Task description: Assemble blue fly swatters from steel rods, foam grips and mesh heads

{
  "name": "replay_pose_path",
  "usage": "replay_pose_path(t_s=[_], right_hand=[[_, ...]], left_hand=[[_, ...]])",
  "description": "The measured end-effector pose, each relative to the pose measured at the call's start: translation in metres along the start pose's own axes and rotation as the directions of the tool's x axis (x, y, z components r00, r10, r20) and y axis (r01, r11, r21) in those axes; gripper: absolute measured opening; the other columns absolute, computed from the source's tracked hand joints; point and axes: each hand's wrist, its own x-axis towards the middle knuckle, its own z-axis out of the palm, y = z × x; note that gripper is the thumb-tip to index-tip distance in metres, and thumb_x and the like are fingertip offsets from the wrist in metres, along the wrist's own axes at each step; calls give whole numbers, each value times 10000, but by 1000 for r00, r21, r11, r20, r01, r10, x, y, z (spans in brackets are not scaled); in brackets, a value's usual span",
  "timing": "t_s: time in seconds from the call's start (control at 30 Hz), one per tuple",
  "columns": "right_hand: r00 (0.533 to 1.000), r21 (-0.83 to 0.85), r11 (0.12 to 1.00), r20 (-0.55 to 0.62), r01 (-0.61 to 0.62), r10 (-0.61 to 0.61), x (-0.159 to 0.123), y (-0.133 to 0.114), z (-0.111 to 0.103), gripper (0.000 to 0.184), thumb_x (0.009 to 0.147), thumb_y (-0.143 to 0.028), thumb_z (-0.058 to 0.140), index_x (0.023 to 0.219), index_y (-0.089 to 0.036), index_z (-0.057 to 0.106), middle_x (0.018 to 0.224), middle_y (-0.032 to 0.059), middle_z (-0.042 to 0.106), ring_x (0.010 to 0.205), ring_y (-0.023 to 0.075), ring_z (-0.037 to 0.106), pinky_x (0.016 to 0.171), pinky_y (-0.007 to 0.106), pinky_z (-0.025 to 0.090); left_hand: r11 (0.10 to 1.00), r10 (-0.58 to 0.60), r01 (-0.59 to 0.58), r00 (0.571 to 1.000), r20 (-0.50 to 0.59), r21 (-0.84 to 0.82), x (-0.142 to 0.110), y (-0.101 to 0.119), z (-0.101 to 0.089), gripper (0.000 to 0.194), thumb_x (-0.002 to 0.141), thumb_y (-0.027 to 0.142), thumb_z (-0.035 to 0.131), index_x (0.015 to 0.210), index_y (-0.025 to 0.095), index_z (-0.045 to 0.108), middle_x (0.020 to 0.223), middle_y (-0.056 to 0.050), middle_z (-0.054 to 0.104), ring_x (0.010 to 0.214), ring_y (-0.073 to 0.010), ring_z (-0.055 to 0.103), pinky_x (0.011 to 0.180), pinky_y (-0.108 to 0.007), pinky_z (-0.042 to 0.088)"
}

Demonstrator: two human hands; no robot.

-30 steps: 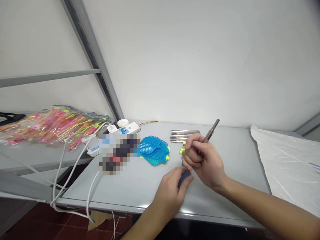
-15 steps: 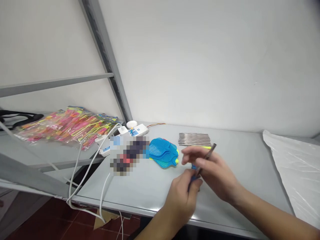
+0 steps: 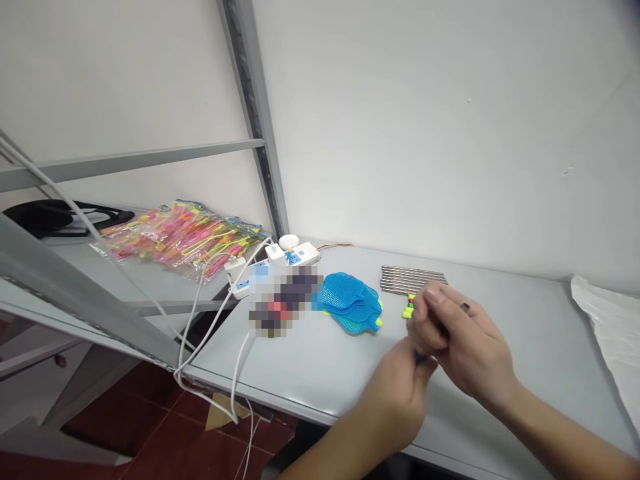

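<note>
My left hand is closed round a small blue plastic piece, most of it hidden by the fingers. Right against it, my right hand wraps in a fist round a metal rod, whose dark end pokes out above the knuckles. Whether the rod sits inside the blue piece is hidden. Blue mesh fly swatter heads lie stacked left of my hands. Behind my right fist are several metal rods in a row and small yellow-green pieces, partly covered.
A white power strip with plugs and cables is at the back left, beside a pixelated patch. Bagged colourful items lie on the left shelf past a metal post. White sheeting covers the table's right end.
My right hand has closed from loose fingers into a fist round the rod. The view has turned a little to the left, so things appear farther right.
</note>
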Motion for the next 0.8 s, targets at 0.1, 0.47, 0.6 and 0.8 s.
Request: replay_pose_path(t_s=[0.1, 0.47, 0.6, 0.8], right_hand=[[999, -57, 998, 28, -30, 32, 4, 2, 1, 337, 960, -433, 433, 748, -200, 552, 494, -72, 252, 462, 85, 196, 445, 256, 182], [999, -154, 987, -14, -50, 48, -1, 2, 7, 349, 947, -463, 454, 730, -200, 527, 491, -68, 301, 470, 87, 246, 442, 240, 214], [999, -212, 977, 20, -34, 39, -9, 1, 9, 361, 961, -454, 430, 724, -196, 517, 512, -66, 320, 488, 87, 258, 466, 240, 233], [999, -246, 969, 39, -11, 21, -11, 4, 12, 358, 968, -439, 423, 716, -196, 496, 505, -71, 299, 491, 91, 242, 477, 250, 219]], left_hand=[[999, -25, 25, 1000, 5, -38, 0, 3, -2, 226, 978, 185, 348, 1097, 151, 537, 1023, -74, 630, 908, -187, 574, 750, -272, 413], [991, -109, 107, 994, 18, 79, -3, -3, -2, 163, 937, 167, 403, 882, 162, 556, 816, -25, 618, 713, -142, 523, 619, -242, 354], [987, -91, 82, 994, 59, 140, -5, -2, -9, 203, 940, 195, 423, 990, 161, 616, 950, -59, 683, 857, -194, 613, 699, -257, 412], [965, -108, 72, 985, 132, 252, -7, -5, -17, 247, 947, 256, 450, 1043, 162, 657, 1017, -77, 711, 950, -243, 656, 745, -283, 454]])
